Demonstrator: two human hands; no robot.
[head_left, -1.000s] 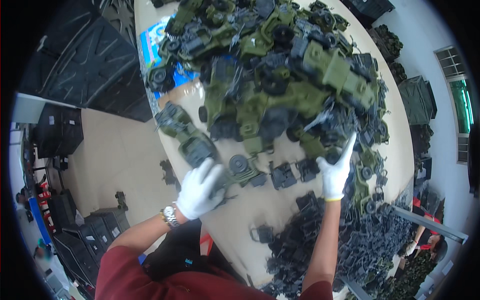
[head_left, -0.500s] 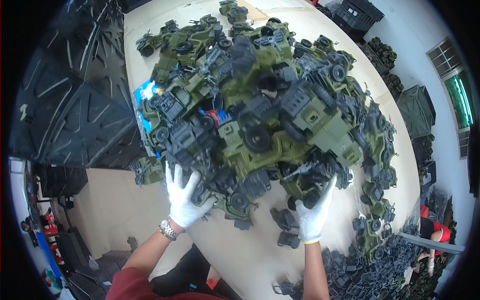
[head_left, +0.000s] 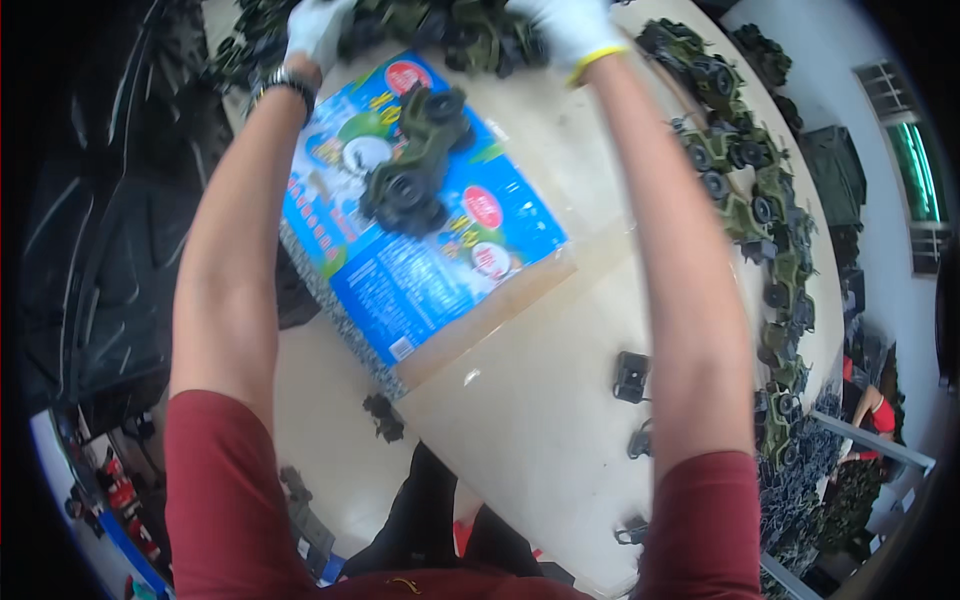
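Observation:
My white-gloved left hand is at the far edge of view, beside a mass of olive-green and black toy military vehicles. Across from it, my gloved right hand is against the right side of the same vehicles. The top of the picture cuts off both hands, and motion blurs their fingers, so I cannot tell their grip. Between my forearms, one toy jeep lies on a blue printed cardboard sheet on the table.
More toy vehicles line the table's right side. Small black parts lie near my right forearm. Large dark crates stand left. At the lower right are a heap of dark parts and another person in red.
Both hands have moved far forward, and the big vehicle pile has shifted away with them. The blue cardboard sheet, mostly covered before, now shows with one jeep on it.

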